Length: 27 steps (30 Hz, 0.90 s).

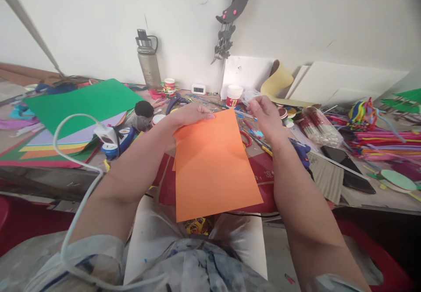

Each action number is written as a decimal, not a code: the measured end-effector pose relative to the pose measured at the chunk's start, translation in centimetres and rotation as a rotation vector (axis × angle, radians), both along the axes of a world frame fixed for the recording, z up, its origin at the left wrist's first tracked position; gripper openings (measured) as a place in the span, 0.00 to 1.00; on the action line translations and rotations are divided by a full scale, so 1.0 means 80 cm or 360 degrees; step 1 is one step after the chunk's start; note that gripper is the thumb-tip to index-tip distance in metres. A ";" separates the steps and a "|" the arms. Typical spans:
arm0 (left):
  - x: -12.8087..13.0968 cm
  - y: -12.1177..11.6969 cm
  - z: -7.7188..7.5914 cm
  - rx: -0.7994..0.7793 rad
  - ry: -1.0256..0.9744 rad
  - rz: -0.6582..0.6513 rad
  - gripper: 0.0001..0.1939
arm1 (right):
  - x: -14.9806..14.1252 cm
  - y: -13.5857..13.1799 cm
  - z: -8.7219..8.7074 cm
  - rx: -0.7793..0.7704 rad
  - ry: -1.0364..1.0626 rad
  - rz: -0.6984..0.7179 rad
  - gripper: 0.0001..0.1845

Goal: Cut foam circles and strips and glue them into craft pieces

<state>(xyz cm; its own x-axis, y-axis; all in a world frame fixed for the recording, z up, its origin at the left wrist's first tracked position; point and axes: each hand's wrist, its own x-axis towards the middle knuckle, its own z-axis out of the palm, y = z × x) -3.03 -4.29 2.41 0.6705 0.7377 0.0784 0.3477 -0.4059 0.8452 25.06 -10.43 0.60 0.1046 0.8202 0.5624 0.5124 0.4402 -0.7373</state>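
Observation:
My left hand (194, 113) pinches the top left edge of a sheet of orange paper (215, 169). The sheet hangs tilted over the table's front edge and my lap, and a sliver of more orange shows behind its left side. Off the paper's upper right corner, my right hand (265, 115) is raised with its fingers curled in. Whether anything sits between those fingertips I cannot make out. Beneath the orange sheet lies a dark red board (263, 169) with white lettering. Red-handled scissors (246, 138) rest partly hidden beside the paper.
Green paper (85, 103) covers other coloured sheets at left, near a white plug with a cable (107, 133). A bottle (148, 62) and paper cups (234, 95) stand by the wall. At right are a phone (348, 169), bagged sticks (320, 125) and pipe cleaners (384, 143).

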 end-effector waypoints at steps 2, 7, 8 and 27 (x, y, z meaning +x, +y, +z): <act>0.008 -0.006 0.001 -0.0003 0.0062 -0.0050 0.19 | -0.020 -0.006 -0.003 -0.0191 0.0136 0.0264 0.22; 0.029 -0.021 0.002 0.0175 0.0167 -0.0130 0.19 | -0.047 -0.022 -0.003 -0.0471 0.0121 0.0262 0.24; 0.031 -0.023 0.003 0.0174 0.0165 -0.0152 0.19 | -0.045 -0.024 -0.001 -0.0503 0.0171 0.0192 0.23; 0.044 -0.037 -0.015 0.0015 -0.0006 -0.0166 0.30 | -0.026 -0.032 0.005 -0.0688 0.0333 0.0117 0.26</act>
